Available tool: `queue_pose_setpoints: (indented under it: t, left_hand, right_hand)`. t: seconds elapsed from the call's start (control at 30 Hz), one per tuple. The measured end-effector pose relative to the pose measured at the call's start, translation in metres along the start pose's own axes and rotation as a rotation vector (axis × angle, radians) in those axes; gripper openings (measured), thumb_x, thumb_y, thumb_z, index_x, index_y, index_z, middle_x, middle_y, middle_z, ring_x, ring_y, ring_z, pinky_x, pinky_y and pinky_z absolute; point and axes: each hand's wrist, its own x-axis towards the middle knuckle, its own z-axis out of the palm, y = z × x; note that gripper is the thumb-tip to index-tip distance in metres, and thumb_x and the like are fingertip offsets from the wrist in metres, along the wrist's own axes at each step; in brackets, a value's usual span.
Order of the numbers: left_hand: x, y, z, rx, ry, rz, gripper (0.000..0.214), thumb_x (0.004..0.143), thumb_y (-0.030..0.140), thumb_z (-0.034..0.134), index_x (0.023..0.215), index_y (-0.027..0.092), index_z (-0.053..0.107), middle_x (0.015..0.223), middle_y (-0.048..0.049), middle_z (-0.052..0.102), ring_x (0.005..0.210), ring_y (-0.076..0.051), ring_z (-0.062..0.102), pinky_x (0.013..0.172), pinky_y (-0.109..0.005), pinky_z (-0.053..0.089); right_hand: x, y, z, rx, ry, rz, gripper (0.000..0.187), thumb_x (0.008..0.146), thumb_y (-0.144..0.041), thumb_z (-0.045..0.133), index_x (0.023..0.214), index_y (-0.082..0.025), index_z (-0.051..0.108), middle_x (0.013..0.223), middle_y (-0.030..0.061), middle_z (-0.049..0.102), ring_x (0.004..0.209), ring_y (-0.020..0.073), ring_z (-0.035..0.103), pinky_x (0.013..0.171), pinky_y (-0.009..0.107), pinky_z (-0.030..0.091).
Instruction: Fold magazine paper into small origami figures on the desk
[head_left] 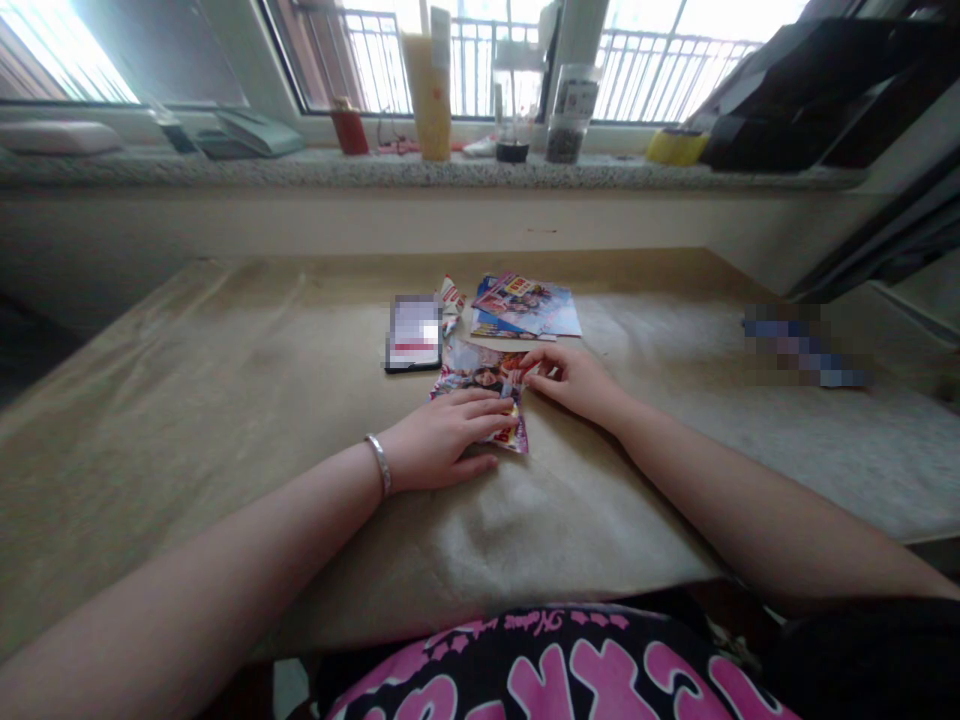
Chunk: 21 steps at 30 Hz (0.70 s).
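A colourful printed paper sheet [480, 372] lies on the beige-covered table [225, 400] in front of me. My left hand [446, 440], with a silver bracelet on its wrist, lies flat on the sheet's near part, fingers stretched out. My right hand [574, 382] pinches the sheet's right edge with its fingertips. Just beyond lie a stack of similar printed sheets [525, 305] and a small crumpled paper scrap [451, 298]. A dark phone [414, 335] rests left of the sheet.
A blurred object [806, 350] lies at the table's right. The stone windowsill [225, 170] behind holds a yellow carton [430, 90], a red cup [349, 128], a jar [570, 115] and a black printer [817, 95]. My pink-and-black shirt [555, 670] meets the table's near edge.
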Motion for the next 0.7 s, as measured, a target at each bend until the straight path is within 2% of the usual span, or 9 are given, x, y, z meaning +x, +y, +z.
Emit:
queue_pose_setpoints:
  t: [0.23,0.47,0.63,0.7]
  left_hand:
    - [0.0004,-0.0006,0.0006,-0.005,0.024,0.023,0.044,0.087,0.036,0.052,0.128,0.022,0.050,0.136,-0.0081,0.049,0.125,-0.025,0.044,0.104,-0.045,0.039]
    - [0.0010,-0.0010,0.0005,-0.040,0.034,0.023,0.043,0.086,0.034,0.053,0.127,0.021,0.051,0.134,-0.0085,0.050,0.123,-0.025,0.045,0.104,-0.043,0.040]
    - [0.0027,-0.0016,0.0003,-0.084,0.040,0.025,0.037,0.085,0.028,0.052,0.122,0.020,0.053,0.132,-0.0080,0.052,0.123,-0.023,0.046,0.106,-0.042,0.038]
    - [0.0035,-0.0012,0.0000,-0.097,0.051,0.022,0.032,0.086,0.024,0.051,0.117,0.021,0.056,0.130,-0.0072,0.053,0.122,-0.021,0.047,0.106,-0.041,0.038]
  right_hand:
    - [0.0007,-0.0003,0.0018,0.011,0.027,0.032,0.020,0.072,-0.036,0.065,0.083,-0.020,0.065,0.070,-0.0005,0.064,0.062,0.0122,0.055,0.058,0.024,0.041]
    - [-0.0010,-0.0081,0.0022,-0.057,0.062,0.073,0.015,0.075,-0.033,0.064,0.081,-0.020,0.065,0.071,0.0006,0.065,0.065,0.0133,0.057,0.061,0.024,0.042]
    - [-0.0010,-0.0053,0.0068,0.026,0.106,0.070,0.013,0.075,-0.029,0.062,0.084,-0.020,0.061,0.073,-0.0003,0.064,0.066,0.0129,0.057,0.064,0.025,0.043]
    - [-0.0014,-0.0054,0.0087,0.071,0.127,0.085,0.017,0.074,-0.029,0.063,0.088,-0.021,0.057,0.070,-0.0020,0.062,0.063,0.0125,0.057,0.063,0.026,0.043]
